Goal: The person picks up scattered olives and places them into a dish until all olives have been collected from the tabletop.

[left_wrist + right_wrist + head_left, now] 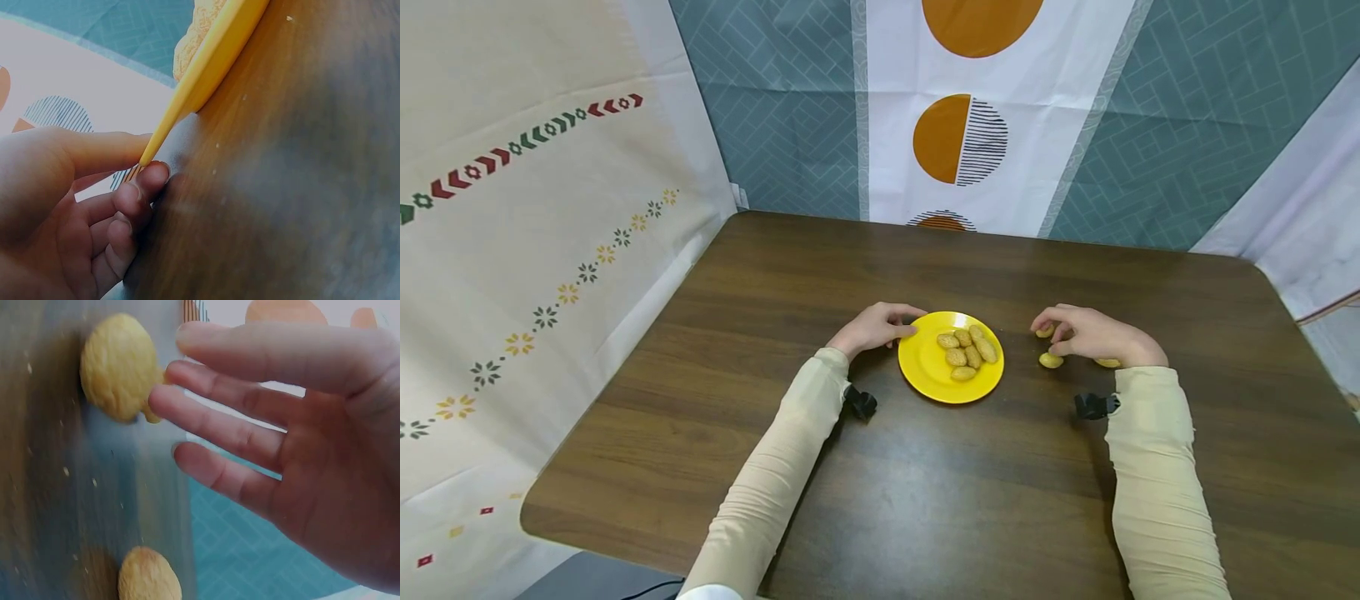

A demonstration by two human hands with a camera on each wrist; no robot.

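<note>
A round yellow plate (917, 371) lies on the table, carrying several tan, rough-shelled peanuts (956, 357). My left hand (877, 327) pinches its left rim; in the left wrist view the thumb lies over the plate edge (228, 59) and a fingertip sits beneath. To the right of the plate, my right hand (1097, 332) hovers with spread fingers over loose peanuts (1050, 361). Seen from the right wrist, one peanut (119, 369) is just beyond the fingertips, another (149, 578) lies lower down, and nothing is held. A further peanut (1107, 362) is partly hidden under the hand.
The brown wooden table (940, 500) has a curved left corner and ends at the back against a patterned curtain (797, 108). A white cloth (550, 250) with printed motifs hangs along the left side. Black wrist cameras (861, 402) sit on both sleeves.
</note>
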